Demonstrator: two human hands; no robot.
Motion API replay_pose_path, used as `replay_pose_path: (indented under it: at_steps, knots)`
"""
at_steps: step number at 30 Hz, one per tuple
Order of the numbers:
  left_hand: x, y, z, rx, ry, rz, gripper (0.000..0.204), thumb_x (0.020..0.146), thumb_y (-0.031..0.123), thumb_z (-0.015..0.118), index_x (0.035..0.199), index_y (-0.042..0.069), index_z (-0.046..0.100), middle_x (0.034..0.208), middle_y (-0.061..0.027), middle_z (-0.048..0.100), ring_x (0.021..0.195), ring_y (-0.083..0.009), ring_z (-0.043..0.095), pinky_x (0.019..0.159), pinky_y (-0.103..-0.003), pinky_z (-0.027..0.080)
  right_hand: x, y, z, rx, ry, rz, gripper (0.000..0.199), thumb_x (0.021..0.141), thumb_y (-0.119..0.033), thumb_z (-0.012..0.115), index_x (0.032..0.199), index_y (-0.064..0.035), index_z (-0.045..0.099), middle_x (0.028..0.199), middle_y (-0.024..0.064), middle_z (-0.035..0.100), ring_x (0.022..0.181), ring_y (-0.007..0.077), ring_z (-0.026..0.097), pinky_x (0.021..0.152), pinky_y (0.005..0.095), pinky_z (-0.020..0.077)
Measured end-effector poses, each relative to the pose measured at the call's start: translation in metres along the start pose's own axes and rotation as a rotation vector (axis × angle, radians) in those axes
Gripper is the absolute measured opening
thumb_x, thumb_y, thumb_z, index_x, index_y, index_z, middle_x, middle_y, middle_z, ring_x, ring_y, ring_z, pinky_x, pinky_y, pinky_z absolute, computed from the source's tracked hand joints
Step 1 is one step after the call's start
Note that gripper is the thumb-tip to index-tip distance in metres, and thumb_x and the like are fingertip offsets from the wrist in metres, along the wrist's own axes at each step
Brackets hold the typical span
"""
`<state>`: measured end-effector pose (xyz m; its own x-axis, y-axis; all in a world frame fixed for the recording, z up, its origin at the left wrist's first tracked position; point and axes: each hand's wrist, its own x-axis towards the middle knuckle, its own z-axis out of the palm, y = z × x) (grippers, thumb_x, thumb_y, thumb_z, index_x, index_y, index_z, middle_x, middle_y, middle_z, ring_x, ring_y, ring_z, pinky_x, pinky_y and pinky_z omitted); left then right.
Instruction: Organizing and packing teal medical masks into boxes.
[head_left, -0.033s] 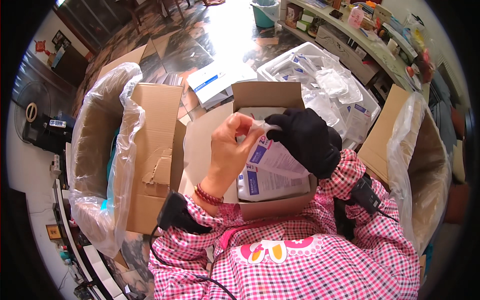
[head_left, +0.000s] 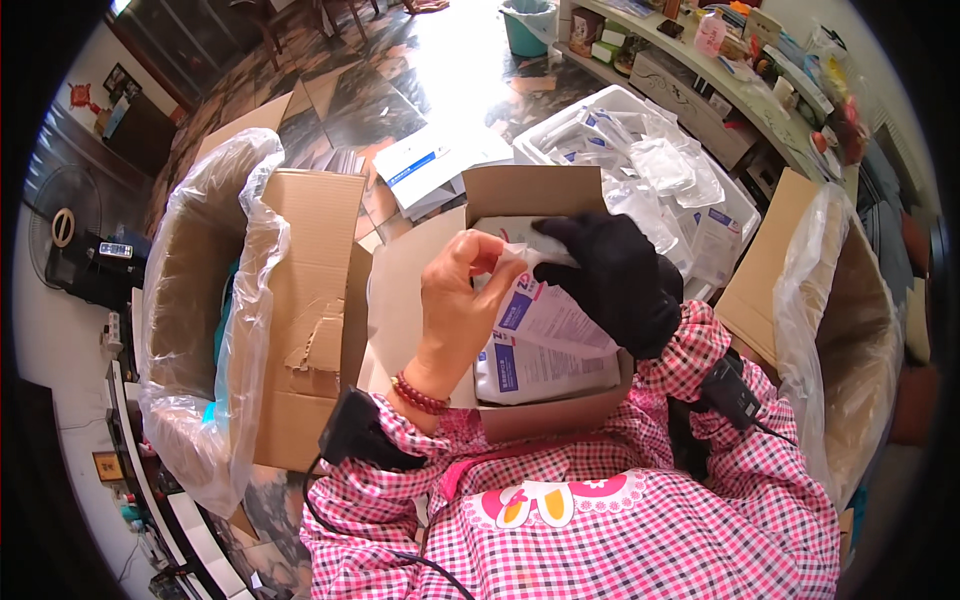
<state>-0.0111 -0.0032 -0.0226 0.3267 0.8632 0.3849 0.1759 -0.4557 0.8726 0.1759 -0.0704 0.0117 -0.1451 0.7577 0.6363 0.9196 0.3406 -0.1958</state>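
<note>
My bare left hand (head_left: pixel 455 300) pinches the top corner of a clear plastic packet (head_left: pixel 550 315) with blue and pink print. The packet hangs tilted over a small cardboard box (head_left: pixel 560 418) in front of me. Beside it on the right is my right hand (head_left: pixel 620 285) in a black glove, thumb and forefinger apart near the packet's upper edge, with nothing visible between them. Similar printed packets (head_left: pixel 505 378) lie inside the box, partly hidden by the raised packet and my hands.
On the left stands a large carton (head_left: pixel 305 300) with a plastic liner; another lined carton (head_left: pixel 850 340) is at the right. A white tub (head_left: pixel 530 145) full of packets sits beyond the box, beside flat white boxes (head_left: pixel 425 175). A cluttered shelf (head_left: pixel 740 90) runs along the far right.
The gloved thumb and forefinger of my right hand have spread apart from their pinch at the packet's top. My left hand keeps its hold, nearly still.
</note>
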Motion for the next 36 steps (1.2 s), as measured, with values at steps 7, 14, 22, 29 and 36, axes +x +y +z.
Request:
replay_pose_path:
  at_steps: [7, 14, 22, 29, 36]
  knots:
    - [-0.002, 0.014, 0.006, 0.149, 0.122, 0.081, 0.021, 0.082, 0.004, 0.082, 0.098, 0.006, 0.069, 0.1, -0.0068, 0.07, 0.083, -0.0167, 0.072, 0.067, -0.027, 0.059, -0.011, -0.008, -0.012, -0.08, -0.047, 0.013, 0.035, 0.077, -0.013, 0.076, 0.111, -0.0127, 0.067, 0.104, 0.007, 0.063, 0.098, 0.0295, 0.061, 0.084, 0.041, 0.0487]
    - [-0.001, 0.006, 0.003, 0.353, 0.153, 0.228, 0.022, 0.081, 0.008, 0.082, 0.101, 0.011, 0.072, 0.102, -0.0039, 0.069, 0.082, -0.0189, 0.069, 0.066, -0.029, 0.057, -0.015, -0.002, 0.004, -0.011, 0.027, 0.048, 0.03, 0.076, -0.013, 0.077, 0.105, -0.0128, 0.069, 0.103, 0.0054, 0.064, 0.099, 0.0285, 0.06, 0.083, 0.0414, 0.0485]
    - [-0.019, -0.002, 0.005, 0.178, 0.106, -0.052, 0.038, 0.081, 0.005, 0.081, 0.116, 0.009, 0.066, 0.1, -0.0053, 0.065, 0.083, -0.0171, 0.069, 0.063, -0.028, 0.058, -0.031, 0.004, 0.024, 0.191, 0.0, 0.198, 0.047, 0.07, -0.023, 0.086, 0.112, -0.0086, 0.07, 0.112, 0.0091, 0.066, 0.099, 0.0307, 0.063, 0.086, 0.0407, 0.0504]
    - [-0.019, 0.004, 0.006, 0.129, 0.131, -0.15, 0.03, 0.079, 0.007, 0.083, 0.105, 0.007, 0.067, 0.096, -0.0032, 0.064, 0.08, -0.0128, 0.062, 0.068, -0.028, 0.052, -0.029, 0.002, 0.021, 0.257, -0.099, 0.413, 0.059, 0.065, -0.02, 0.091, 0.117, -0.0032, 0.068, 0.118, 0.0147, 0.064, 0.103, 0.0322, 0.067, 0.086, 0.0379, 0.0563]
    - [-0.023, -0.003, 0.004, 0.36, 0.049, 0.086, 0.02, 0.08, 0.014, 0.083, 0.088, 0.004, 0.067, 0.092, -0.0066, 0.064, 0.088, -0.0229, 0.06, 0.078, -0.035, 0.048, -0.032, -0.01, 0.016, 0.392, -0.155, 0.386, 0.048, 0.07, -0.025, 0.087, 0.111, -0.0041, 0.072, 0.106, 0.0167, 0.068, 0.095, 0.0342, 0.068, 0.083, 0.0409, 0.0546]
